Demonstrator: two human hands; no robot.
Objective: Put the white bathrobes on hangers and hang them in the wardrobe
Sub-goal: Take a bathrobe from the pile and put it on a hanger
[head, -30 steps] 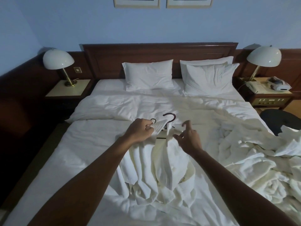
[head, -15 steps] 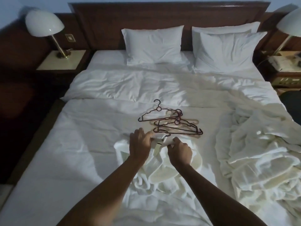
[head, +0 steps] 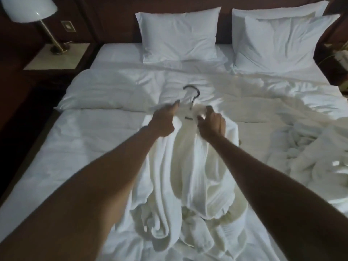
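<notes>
A white bathrobe (head: pixel 190 166) hangs in front of me above the bed, its collar held up and its hem bunched on the sheet. A dark hanger hook (head: pixel 194 93) sticks out above the collar; the rest of the hanger is hidden inside the robe. My left hand (head: pixel 163 123), blurred, grips the collar on the left side. My right hand (head: pixel 212 125) grips the collar on the right side. A crumpled pile of white bathrobe cloth (head: pixel 310 157) lies on the bed to the right.
The bed (head: pixel 79 147) has white sheets and a folded duvet, with two pillows (head: pixel 180 34) at the dark headboard. A white lamp (head: pixel 28 8) stands on the left nightstand (head: pixel 56 59). A second nightstand shows at the right edge.
The robe has been lifted off the bed by its collar, with the hook now standing above it. The spare hangers seen on the sheet half a second ago are hidden behind it.
</notes>
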